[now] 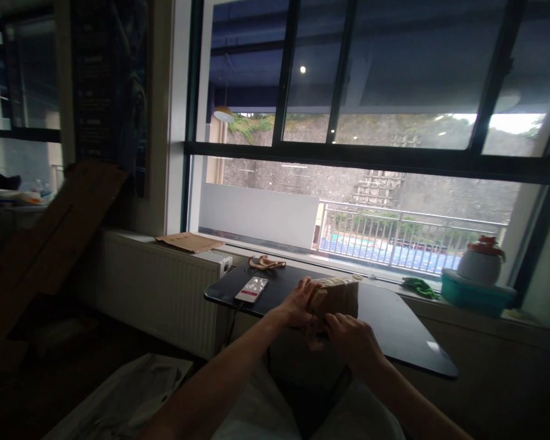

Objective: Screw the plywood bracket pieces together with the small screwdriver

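A brown box-shaped piece, looking like cardboard or wood with a pale ridged top, is at the near edge of the black table. Around its left end, my left hand is closed with the fingers toward the top. My right hand is closed at the lower near edge of the piece, its fingertips pressed together. What those fingertips pinch is too dark to make out. A small light-brown block shows beside the left fingers. Below the hands, a part of the piece hangs in shadow.
Left of the hands, a lit phone with a cable lies on the table. Curved brown pieces lie behind it. By the window are a green cloth, a teal box and a white jug. A radiator stands left.
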Tool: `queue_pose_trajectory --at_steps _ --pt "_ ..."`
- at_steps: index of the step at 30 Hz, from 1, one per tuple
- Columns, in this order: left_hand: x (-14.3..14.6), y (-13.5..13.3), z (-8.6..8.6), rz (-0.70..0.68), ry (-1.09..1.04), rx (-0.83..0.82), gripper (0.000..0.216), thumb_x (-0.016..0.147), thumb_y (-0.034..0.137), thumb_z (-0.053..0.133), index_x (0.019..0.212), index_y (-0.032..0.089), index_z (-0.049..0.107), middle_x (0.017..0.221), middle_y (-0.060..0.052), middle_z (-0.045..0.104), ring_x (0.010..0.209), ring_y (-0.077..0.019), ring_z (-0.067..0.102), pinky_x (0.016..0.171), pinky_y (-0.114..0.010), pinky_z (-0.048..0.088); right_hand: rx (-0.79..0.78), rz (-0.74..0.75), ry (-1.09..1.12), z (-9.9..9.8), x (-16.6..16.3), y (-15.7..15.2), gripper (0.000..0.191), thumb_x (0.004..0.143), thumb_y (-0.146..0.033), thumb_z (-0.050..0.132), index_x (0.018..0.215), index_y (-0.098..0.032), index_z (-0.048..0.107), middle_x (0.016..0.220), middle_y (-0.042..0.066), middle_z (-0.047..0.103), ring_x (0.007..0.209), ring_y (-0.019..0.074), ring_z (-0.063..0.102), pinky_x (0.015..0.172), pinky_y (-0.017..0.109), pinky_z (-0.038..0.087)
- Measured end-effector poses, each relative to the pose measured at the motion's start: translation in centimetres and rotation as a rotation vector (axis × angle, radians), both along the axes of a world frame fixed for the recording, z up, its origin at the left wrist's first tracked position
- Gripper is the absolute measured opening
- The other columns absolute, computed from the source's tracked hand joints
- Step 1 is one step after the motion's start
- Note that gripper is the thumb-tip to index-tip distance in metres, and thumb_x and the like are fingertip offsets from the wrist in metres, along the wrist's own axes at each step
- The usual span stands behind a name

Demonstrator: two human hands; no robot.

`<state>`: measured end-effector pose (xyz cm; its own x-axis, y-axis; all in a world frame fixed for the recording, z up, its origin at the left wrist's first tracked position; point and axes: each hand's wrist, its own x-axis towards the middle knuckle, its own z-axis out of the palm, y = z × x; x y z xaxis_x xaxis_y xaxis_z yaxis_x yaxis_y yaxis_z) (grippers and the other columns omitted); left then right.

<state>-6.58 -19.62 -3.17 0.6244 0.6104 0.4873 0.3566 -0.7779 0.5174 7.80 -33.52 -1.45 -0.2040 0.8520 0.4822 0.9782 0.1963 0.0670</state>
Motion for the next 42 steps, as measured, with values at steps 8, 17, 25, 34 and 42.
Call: queue_pose_trajectory --at_steps 8,17,25,34,42 --pt "0.2 -0.1 -0.2 0.000 -0.007 0.018 0.089 0.049 0.019 0.081 0.128 0.030 0.041 0.143 -0.010 0.024 0.131 -0.0380 0.030 0.103 -0.054 0.033 -0.014 -0.112 0.209 -1.3 1.1 0.2 0.028 0.094 -0.033 0.038 0.103 -0.021 0.062 0.087 0.003 0.073 0.078 0.0178 0.069 0.061 0.025 0.043" --pt "-0.2 0.3 0.2 -0.045 -0.006 0.039 0.088 0.051 0.018 0.079 0.128 0.025 0.040 0.140 -0.012 0.025 0.132 -0.0370 0.027 0.106 -0.052 0.030 -0.023 0.023 0.082 1.1 -0.1 -0.3 0.018 0.089 -0.018 0.047 0.090 -0.022 0.065 0.083 0.004 0.069 0.078 0.0171 0.064 0.059 0.023 0.034" --pt "-0.2 0.5 0.4 -0.063 -0.057 0.016 0.088 0.047 0.012 0.079 0.126 0.026 0.041 0.132 -0.008 0.033 0.127 -0.0336 0.033 0.107 -0.046 0.032 -0.033 -0.047 0.244 -0.6 0.4 0.5 0.024 0.092 -0.028 0.043 0.108 -0.022 0.059 0.095 0.003 0.072 0.083 0.0164 0.067 0.065 0.023 0.042" --pt "-0.7 1.0 0.3 -0.103 -0.036 0.086 0.083 0.054 0.012 0.075 0.126 0.024 0.036 0.127 -0.008 0.034 0.124 -0.0291 0.035 0.107 -0.043 0.031 0.004 -0.013 0.217 -0.4 0.2 0.4 0.020 0.088 -0.022 0.049 0.102 -0.024 0.063 0.091 0.004 0.070 0.080 0.0171 0.066 0.061 0.023 0.040" --pt "-0.6 1.5 0.3 -0.140 -0.069 0.059 0.082 0.056 0.011 0.073 0.128 0.023 0.035 0.126 -0.007 0.032 0.125 -0.0269 0.034 0.108 -0.040 0.032 0.018 -0.046 0.180 -0.8 -0.6 0.4 0.022 0.093 -0.023 0.044 0.103 -0.022 0.063 0.094 0.005 0.070 0.086 0.0167 0.065 0.068 0.024 0.040"
